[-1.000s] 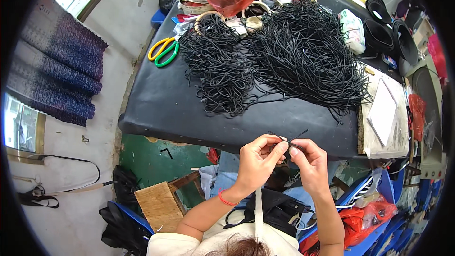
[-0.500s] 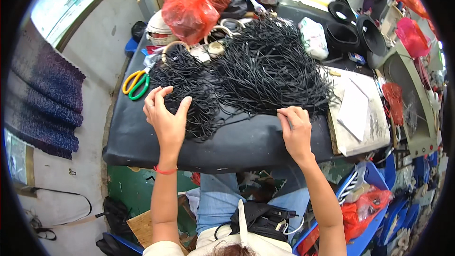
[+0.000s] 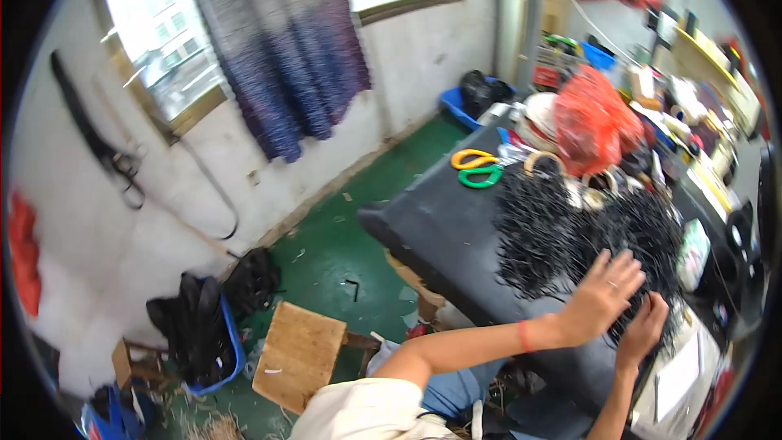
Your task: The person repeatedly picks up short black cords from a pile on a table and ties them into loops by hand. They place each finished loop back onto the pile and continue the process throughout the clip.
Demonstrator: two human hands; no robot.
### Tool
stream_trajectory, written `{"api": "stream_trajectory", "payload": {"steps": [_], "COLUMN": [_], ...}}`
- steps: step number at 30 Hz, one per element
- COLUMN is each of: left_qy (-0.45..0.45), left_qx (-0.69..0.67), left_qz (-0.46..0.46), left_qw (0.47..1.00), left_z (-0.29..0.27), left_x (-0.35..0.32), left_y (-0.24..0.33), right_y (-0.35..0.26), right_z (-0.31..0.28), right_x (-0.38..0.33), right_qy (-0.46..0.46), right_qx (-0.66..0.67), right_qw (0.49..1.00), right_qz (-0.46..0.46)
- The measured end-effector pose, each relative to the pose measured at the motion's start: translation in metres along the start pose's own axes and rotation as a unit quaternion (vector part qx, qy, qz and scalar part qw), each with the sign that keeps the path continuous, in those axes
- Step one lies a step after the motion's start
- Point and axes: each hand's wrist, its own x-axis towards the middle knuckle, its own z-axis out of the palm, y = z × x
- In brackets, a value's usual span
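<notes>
A large heap of thin black cords (image 3: 643,228) covers the padded black table (image 3: 432,216), with a smaller bundle of cords (image 3: 529,232) at its left. My left hand (image 3: 604,297) is over the heap's near edge, palm down, with its fingers spread and nothing gripped. Just right of it, my right hand (image 3: 642,332) is closed in a pinch against the cords. Whatever lies between those fingertips is too small to make out. Scissors with one yellow and one green handle (image 3: 494,168) lie beyond the small bundle.
A red plastic bag (image 3: 593,126) and rolls of tape (image 3: 544,165) crowd the table's far side. At the right is a pale board (image 3: 688,354) with white paper on it. A wooden stool (image 3: 300,350) and a blue bin with black bags (image 3: 232,342) stand on the green floor.
My view has swung left toward the wall and windows. My left hand has moved right, from the small bundle across to the large heap, close beside my right hand.
</notes>
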Motion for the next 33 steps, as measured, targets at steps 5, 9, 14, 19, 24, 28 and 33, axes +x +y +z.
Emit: {"api": "stream_trajectory", "payload": {"steps": [5, 9, 14, 19, 24, 28, 33], "left_qy": [-0.031, -0.075, -0.11, -0.171, -0.245, -0.269, -0.253], "left_qx": [0.018, -0.075, -0.163, -0.182, -0.466, -0.5, -0.508], "left_qz": [-0.025, -0.111, -0.141, -0.208, -0.493, -0.517, -0.573], "left_qw": [0.999, 0.988, 0.97, 0.946, 0.692, 0.641, 0.591], "left_z": [0.004, -0.022, -0.035, -0.062, -0.053, -0.044, -0.035], "left_x": [0.009, -0.002, -0.017, -0.031, -0.051, -0.05, -0.062], "left_y": [-0.001, -0.004, -0.012, -0.005, 0.0, 0.014, 0.024], "right_y": [-0.037, -0.047, -0.057, -0.062, -0.054, -0.044, -0.05], "right_z": [-0.018, -0.016, -0.021, -0.028, -0.05, -0.057, -0.048], "right_x": [0.008, 0.006, 0.003, -0.007, -0.005, -0.019, -0.033], "right_qy": [-0.061, -0.07, -0.085, -0.072, -0.067, -0.022, 0.008], "right_qx": [0.032, 0.038, 0.025, 0.067, 0.011, -0.001, -0.019], "right_qw": [0.994, 0.99, 0.984, 0.99, 0.992, 1.0, 0.996], "right_qz": [-0.084, -0.12, -0.156, -0.103, -0.11, -0.017, 0.087]}}
